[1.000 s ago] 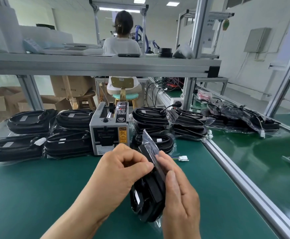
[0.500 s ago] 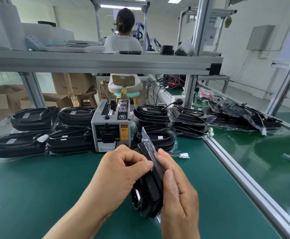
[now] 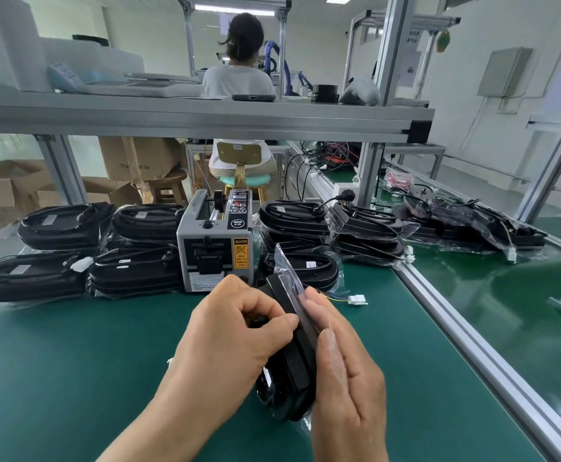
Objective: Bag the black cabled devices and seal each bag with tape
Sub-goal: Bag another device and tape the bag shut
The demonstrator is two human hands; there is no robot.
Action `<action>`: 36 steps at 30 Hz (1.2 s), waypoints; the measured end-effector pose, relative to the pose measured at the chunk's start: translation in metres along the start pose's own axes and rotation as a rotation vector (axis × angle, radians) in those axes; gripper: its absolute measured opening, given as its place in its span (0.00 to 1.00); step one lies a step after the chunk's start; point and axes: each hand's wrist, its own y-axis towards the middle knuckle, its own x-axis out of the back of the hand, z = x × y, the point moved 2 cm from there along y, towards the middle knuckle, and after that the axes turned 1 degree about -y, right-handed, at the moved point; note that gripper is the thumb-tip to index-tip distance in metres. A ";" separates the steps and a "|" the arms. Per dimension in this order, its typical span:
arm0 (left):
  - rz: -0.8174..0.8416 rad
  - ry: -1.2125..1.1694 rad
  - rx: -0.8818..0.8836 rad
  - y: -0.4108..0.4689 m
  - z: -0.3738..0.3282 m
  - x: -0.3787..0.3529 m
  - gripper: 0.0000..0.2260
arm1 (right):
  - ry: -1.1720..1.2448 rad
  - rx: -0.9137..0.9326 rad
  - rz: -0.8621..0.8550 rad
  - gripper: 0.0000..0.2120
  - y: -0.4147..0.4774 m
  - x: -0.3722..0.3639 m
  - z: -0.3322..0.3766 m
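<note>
A black cabled device [image 3: 292, 371] in a clear plastic bag stands on edge on the green mat in front of me. My left hand [image 3: 235, 338] has its fingers curled and pinches the bag at the device's upper left side. My right hand [image 3: 342, 368] lies against the device's right side, fingers straight along the folded bag flap [image 3: 287, 265], thumb over its edge. The grey tape dispenser [image 3: 214, 243] stands just behind my hands. I cannot make out any tape piece on the bag.
Stacks of bagged black devices [image 3: 99, 248] lie left of the dispenser, more [image 3: 332, 235] to its right and on the neighbouring belt [image 3: 472, 225]. A loose white connector [image 3: 357, 300] lies on the mat. An aluminium rail [image 3: 465, 331] borders the mat. A person sits beyond the shelf.
The hands and the bagged device have barely shifted; the left fingers keep working along the flap edge. The view has tilted slightly.
</note>
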 end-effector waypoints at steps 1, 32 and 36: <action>-0.023 -0.003 0.005 0.000 0.001 0.000 0.10 | 0.001 0.000 -0.001 0.20 0.000 0.000 0.000; 0.150 -0.180 0.081 0.009 0.004 0.002 0.13 | -0.003 0.020 -0.030 0.15 -0.005 0.005 -0.003; 0.145 -0.295 0.124 0.009 0.006 -0.002 0.09 | -0.005 0.035 -0.027 0.17 -0.004 0.005 -0.001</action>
